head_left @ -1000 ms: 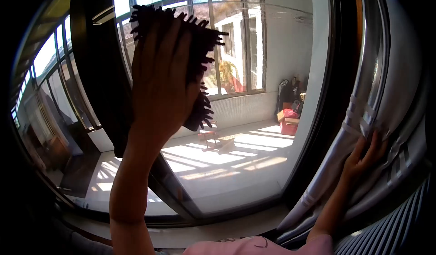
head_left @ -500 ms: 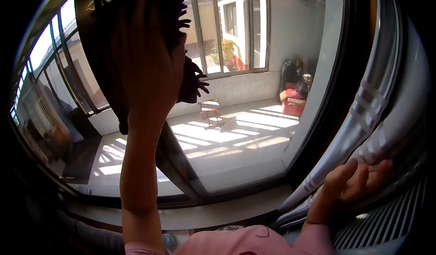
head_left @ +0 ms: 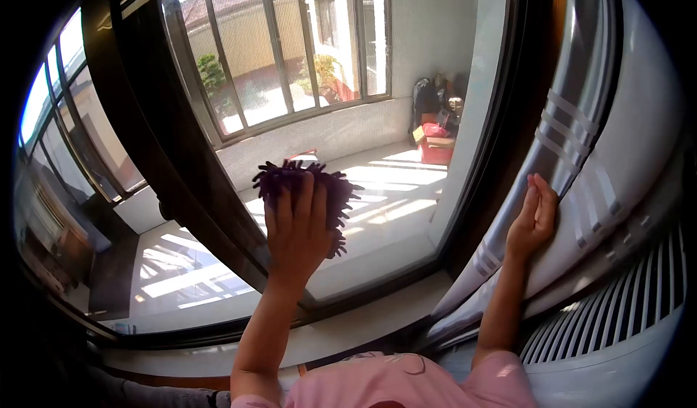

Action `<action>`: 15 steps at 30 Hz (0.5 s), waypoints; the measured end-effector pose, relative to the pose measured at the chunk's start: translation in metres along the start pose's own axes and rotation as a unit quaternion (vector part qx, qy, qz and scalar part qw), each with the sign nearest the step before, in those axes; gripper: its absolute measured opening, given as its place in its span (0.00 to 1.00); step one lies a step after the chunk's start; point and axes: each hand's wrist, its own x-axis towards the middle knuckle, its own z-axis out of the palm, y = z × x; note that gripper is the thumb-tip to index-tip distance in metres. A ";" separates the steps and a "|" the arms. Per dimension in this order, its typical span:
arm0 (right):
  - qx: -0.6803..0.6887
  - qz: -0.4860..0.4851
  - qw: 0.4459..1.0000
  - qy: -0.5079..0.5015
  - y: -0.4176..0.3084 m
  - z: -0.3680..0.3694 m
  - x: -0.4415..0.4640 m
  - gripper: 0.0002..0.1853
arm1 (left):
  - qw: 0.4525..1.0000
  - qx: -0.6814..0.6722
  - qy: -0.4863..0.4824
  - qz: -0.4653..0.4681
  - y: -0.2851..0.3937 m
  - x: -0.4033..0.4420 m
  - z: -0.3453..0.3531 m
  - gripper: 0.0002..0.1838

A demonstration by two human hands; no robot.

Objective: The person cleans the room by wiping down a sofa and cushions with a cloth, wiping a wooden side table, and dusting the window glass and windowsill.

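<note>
My left hand (head_left: 299,223) presses a shaggy dark purple chenille cleaning cloth (head_left: 341,197) against the pane of a dark-framed window, its fingers spread over the back of the cloth. Soft strands stick out around the fingertips and along the right side. Behind it is the window glass (head_left: 392,241), with the lower frame just beneath. My right hand (head_left: 535,215) is raised beside a whitish curtain (head_left: 581,183) with shiny stripes, fingers stretched upward and close together. It appears to rest against the curtain; whether any fabric is pinched cannot be made out.
A dark window post (head_left: 156,110) runs down to the left of the cloth. Below the window lies a pale sill (head_left: 377,308). A slatted white unit (head_left: 610,343) stands at lower right. Through the glass show a sunlit floor and a red box (head_left: 435,150) with things on it.
My left hand has brought the cloth down and to the right, from the dark post onto the pane. My right hand has risen and straightened its fingers beside the curtain. The view has shifted.
</note>
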 end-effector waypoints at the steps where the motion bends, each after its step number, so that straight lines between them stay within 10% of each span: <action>1: 0.008 0.027 1.000 0.000 0.003 0.001 0.001 0.10 | 0.998 -0.031 -0.001 -0.046 -0.009 0.025 -0.017 0.42; 7: -0.054 -0.010 0.997 -0.059 0.026 0.009 -0.010 0.09 | 0.975 -0.021 0.212 -0.058 -0.008 0.158 -0.035 0.36; 15: -0.130 -0.092 0.983 -0.092 0.026 0.018 -0.005 0.09 | 0.984 -0.081 0.000 0.160 0.099 0.059 0.037 0.25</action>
